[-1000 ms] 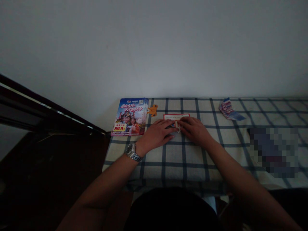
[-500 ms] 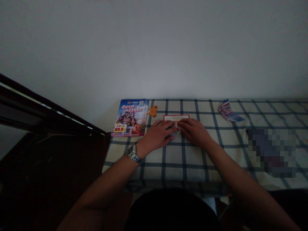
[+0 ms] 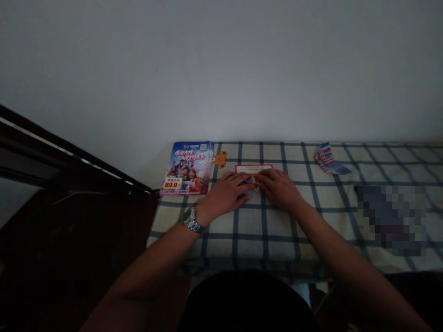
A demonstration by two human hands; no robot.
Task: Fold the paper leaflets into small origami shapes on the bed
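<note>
At the middle of the checked cloth, my left hand [image 3: 225,191] and my right hand [image 3: 281,190] meet over a small piece of folded paper [image 3: 255,181]. Fingertips of both hands press on it from either side, and they cover most of its shape. Just beyond the fingers shows the far strip of a white card with a red border [image 3: 254,168]; its near part is hidden under my hands. The left thumb points toward the right hand, over the cloth. A metal watch [image 3: 192,220] is on my left wrist.
To the left lies a stack of printed flyers [image 3: 188,168], with an orange cartoon bear figure [image 3: 219,159] beside it. A fanned bunch of folded paper pieces [image 3: 330,159] rests at the right. A pixelated dark object [image 3: 389,221] lies nearer on that side. A wall [image 3: 221,69] rises behind.
My fingers have shifted slightly on the folded paper, and its visible part between the fingertips looks a little different. Both arms stay almost where they were.
</note>
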